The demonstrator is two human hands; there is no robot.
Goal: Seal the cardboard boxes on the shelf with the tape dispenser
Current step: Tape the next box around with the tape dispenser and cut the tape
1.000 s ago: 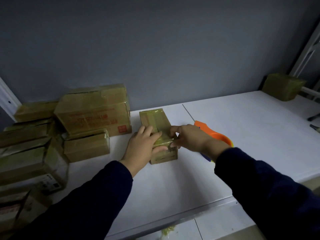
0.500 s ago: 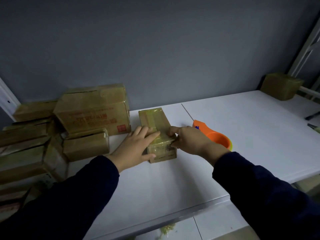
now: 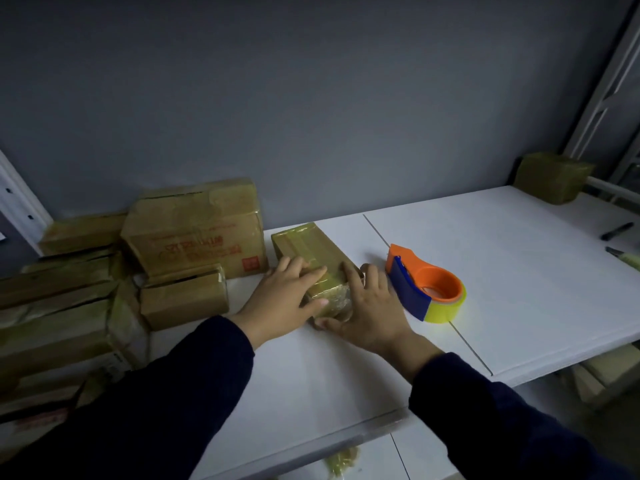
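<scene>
Left hand (image 3: 280, 299) and right hand (image 3: 372, 313) press with straight fingers on the near end of the small taped box (image 3: 308, 245) on the white shelf (image 3: 502, 271). Just beside the right hand lies the orange tape dispenser (image 3: 427, 289).

Two hands, left hand (image 3: 280, 299) and right hand (image 3: 372, 313), resting on one small box (image 3: 308, 247), one tape dispenser (image 3: 427, 289) lying beside, one lone box (image 3: 552, 176) sitting far right, at least six piled boxes (image 3: 194, 226) crowding the left, two pen-like items (image 3: 616, 231) lying rightmost.
</scene>
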